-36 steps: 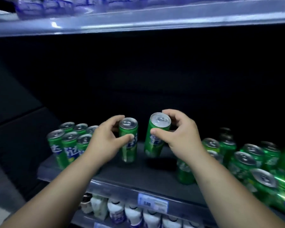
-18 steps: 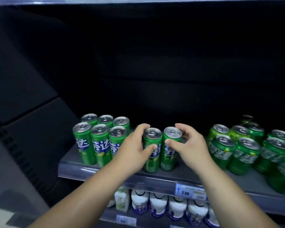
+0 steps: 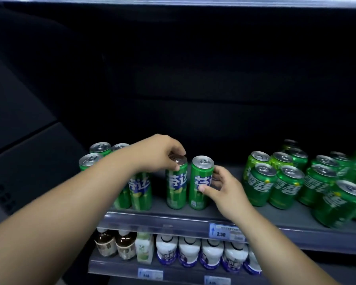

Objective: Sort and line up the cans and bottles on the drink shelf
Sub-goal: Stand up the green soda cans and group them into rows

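Two tall slim green cans stand upright side by side near the front of the grey shelf (image 3: 193,218). My left hand (image 3: 162,153) grips the top rim of the left slim can (image 3: 176,190) from above. My right hand (image 3: 220,188) wraps the side of the right slim can (image 3: 199,182), thumb in front. To the left, a block of the same slim cans (image 3: 140,192) stands in rows, partly hidden by my left forearm. On the right is a cluster of shorter, fatter green cans (image 3: 286,186), several of them tilted.
A price tag (image 3: 226,232) reading 2.50 sits on the shelf's front rail. On the shelf below stand brown bottles (image 3: 115,243), a green-white carton (image 3: 145,247) and several white bottles (image 3: 212,254). The shelf's back is dark; another shelf edge runs overhead.
Both hands have set the two slim cans down upright at the shelf front. My left hand shifted from the can's side to its top; my right hand slid lower on its can.
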A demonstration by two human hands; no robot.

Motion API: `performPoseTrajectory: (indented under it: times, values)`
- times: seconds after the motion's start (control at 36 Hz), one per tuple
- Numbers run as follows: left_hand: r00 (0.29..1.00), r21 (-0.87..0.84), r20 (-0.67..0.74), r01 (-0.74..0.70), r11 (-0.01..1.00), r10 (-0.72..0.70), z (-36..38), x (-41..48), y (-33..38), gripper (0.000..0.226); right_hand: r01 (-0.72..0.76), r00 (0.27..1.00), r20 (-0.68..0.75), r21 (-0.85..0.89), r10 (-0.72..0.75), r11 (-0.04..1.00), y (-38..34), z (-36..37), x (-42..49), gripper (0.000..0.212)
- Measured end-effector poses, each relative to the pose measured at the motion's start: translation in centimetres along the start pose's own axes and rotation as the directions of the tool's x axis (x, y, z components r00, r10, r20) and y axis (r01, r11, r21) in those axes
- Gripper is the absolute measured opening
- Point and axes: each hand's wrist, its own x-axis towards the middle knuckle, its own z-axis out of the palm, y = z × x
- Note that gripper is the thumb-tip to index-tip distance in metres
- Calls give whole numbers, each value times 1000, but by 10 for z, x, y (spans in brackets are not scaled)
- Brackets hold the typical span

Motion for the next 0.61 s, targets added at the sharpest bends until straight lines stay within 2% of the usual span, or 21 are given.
performPoseTrajectory:
  times: [0.19,0.39,0.5,0.61]
  values:
    - [1000,-9,14,-11,1000,11,-7,16,-32,28,3,1000,1,-7,-3,1000,1,2,2,55]
    - [999,5,-49,-2,1000,2,-4,25,-52,29,25,999,-26,-33,-26,999,4,7,1,54]
    - [997,-48,-70,-19,999,15,0,23,-60,32,38,998,-57,-33,-40,999,6,15,0,55]
    - [998,-143,-44,41,989,-48,4,22,-70,36,39,998,-55,-23,-40,999,2,20,1,54]
